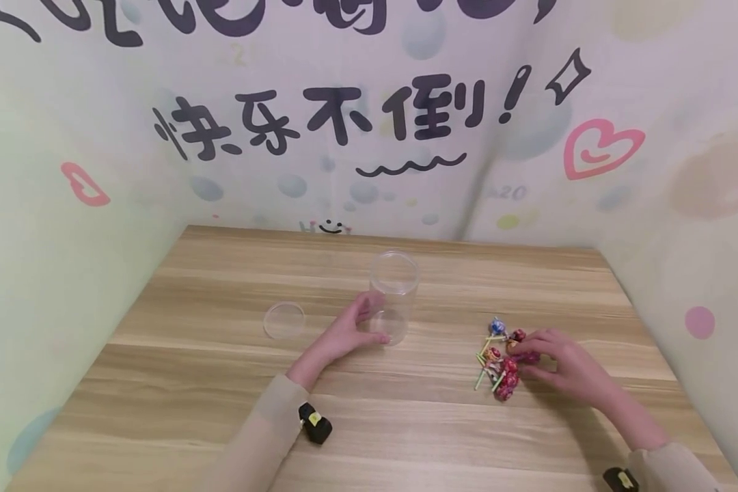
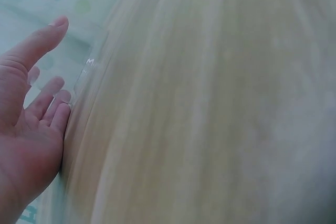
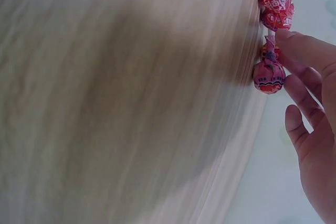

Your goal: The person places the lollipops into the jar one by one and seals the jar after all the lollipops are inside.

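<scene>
Your left hand (image 1: 344,333) is curved round the lower left side of the clear jar (image 1: 395,290), loose grasp: thumb on the near side, other fingers behind, seen through the plastic. Jar is upright on the wood-grain table (image 1: 406,424), far half, about the middle left to right. Left wrist view has your thumb well apart from the other fingers, jar's clear edge between them.

Your right hand (image 1: 568,362) is at the lollipops (image 1: 506,365), right part of the table, nearer than the jar. Fingers bent down over the right side of the pile; right wrist view puts the thumb tip right up against a red wrapper, fingers just beside. Can't tell if you're actually pinching one or only touching.

Lollipops lie bunched together: blue wrapper (image 1: 497,326) at the far end, mostly red ones nearer, pale green and yellow sticks showing mainly on the left. Clear round lid (image 1: 285,321) lies flat left of the jar, apart from it and beyond your left forearm.

Light sleeves, small black device (image 1: 316,424) on your left wrist, matching one on the right. Wall (image 1: 344,198) behind has dark lettering, coloured bubbles.
</scene>
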### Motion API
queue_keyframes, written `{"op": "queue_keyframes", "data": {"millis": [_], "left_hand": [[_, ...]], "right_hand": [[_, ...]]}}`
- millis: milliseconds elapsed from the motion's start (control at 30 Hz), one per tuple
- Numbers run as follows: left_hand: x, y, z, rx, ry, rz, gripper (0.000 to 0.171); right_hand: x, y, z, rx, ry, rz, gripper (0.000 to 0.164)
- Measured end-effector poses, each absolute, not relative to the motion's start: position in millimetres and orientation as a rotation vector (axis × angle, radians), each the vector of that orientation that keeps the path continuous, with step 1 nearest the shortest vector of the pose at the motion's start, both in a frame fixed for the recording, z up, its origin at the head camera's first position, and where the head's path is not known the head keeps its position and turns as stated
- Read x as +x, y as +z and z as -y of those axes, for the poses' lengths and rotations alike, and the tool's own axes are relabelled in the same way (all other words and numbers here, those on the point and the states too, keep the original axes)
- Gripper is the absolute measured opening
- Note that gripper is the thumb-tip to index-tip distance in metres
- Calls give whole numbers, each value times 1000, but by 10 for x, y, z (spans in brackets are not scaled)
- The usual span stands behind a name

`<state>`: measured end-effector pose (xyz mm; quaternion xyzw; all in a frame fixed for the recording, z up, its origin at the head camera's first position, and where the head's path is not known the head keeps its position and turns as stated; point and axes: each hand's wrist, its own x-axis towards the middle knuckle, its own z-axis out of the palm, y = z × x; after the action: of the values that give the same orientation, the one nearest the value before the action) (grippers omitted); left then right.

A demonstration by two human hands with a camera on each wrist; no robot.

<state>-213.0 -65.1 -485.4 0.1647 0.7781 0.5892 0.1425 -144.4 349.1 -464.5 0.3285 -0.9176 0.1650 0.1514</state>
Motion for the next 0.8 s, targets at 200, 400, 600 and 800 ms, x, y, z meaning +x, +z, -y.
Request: {"op": "queue_keyframes", "data": {"millis": [200,400,600,800], "left_hand": [[-2132,-4870,645,444,1685,-2247,88],[-2119,-4859,640,440,1674,-2249,89],[-2098,-4838,638,425,1669,-2258,90],[-2089,-4831,623,422,1667,-2261,90]], "right_hand": [[-1458,-4638,-3499,957,437,2638,41],[-1463,-4635,-3496,941,380,2662,39],[-1493,-4641,-3493,923,314,2704,36],[-1518,-4591,-3484,954,330,2698,34]]}}
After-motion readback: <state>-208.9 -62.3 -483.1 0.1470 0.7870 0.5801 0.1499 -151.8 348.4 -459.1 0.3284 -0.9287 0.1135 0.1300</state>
